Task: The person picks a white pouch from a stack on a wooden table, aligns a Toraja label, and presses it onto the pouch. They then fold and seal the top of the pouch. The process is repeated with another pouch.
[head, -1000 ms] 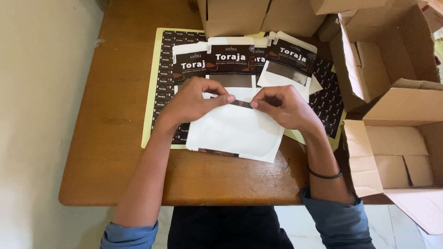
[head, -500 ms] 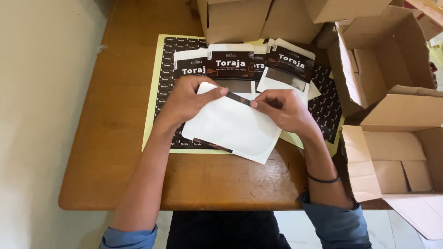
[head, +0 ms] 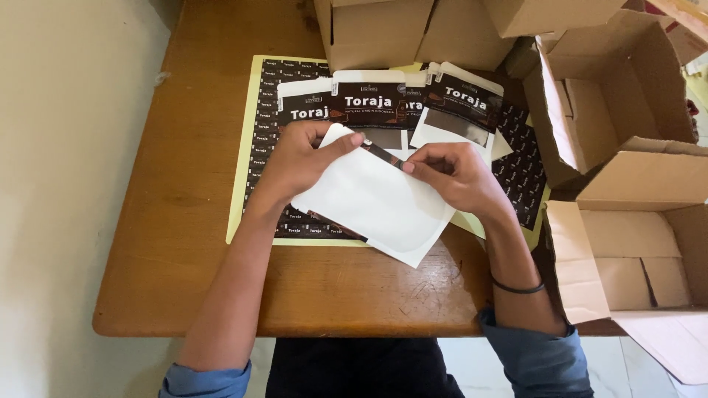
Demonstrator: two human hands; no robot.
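The person is holding a white flat pouch (head: 376, 203) over the near part of the sticker sheet (head: 254, 147), its long axis running slantwise from the left hand (head: 299, 162) down toward the table (head: 184, 243) edge; that hand is pinching the pouch's upper left corner while the right hand (head: 457, 177) is closing thumb and fingertips on a narrow dark label strip (head: 381, 153) along the pouch's top edge, so both hands are touching it. Printed dark pouches (head: 372, 103) are lying just beyond the sheet's middle, and open cardboard boxes (head: 627, 147) are standing to the sheet's right, none of them crowding the grip
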